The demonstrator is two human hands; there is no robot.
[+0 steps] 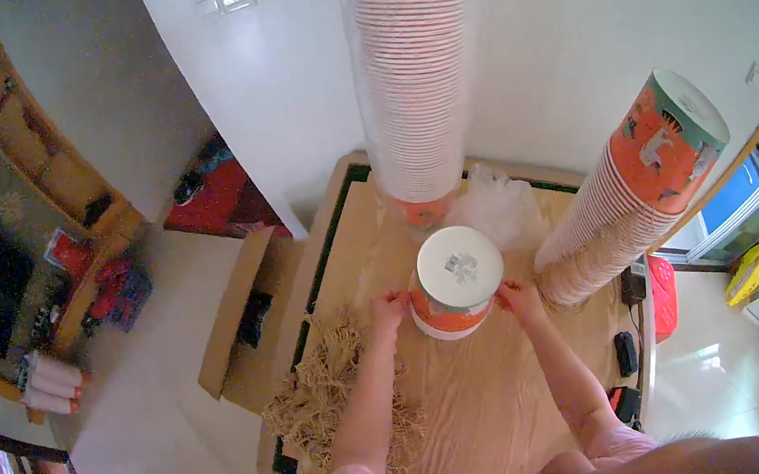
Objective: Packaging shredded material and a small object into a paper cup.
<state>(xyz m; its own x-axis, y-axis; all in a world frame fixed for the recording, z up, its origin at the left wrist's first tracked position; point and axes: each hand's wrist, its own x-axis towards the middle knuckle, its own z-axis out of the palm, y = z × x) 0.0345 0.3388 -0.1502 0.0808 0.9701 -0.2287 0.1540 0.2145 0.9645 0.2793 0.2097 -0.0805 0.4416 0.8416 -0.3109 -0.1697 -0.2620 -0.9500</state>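
A paper bucket [454, 270] stands upside down on the wooden table in front of me, its white base up and an orange and green print on its side. At its left side my left hand [390, 313] is closed, with the fingertips pinched together. On the opposite side my right hand [519, 299] pinches in the same way. What the fingertips hold is too small to make out. A loose heap of brown paper cords [330, 394] lies beside and under my left forearm.
A tall stack of buckets in clear plastic [418, 72] stands against the wall. Another stack [623, 178], with brown cords along its side, rises at the right. Crumpled clear plastic [499, 208] lies between them. An open cardboard box [258, 316] is left of the table [497, 417].
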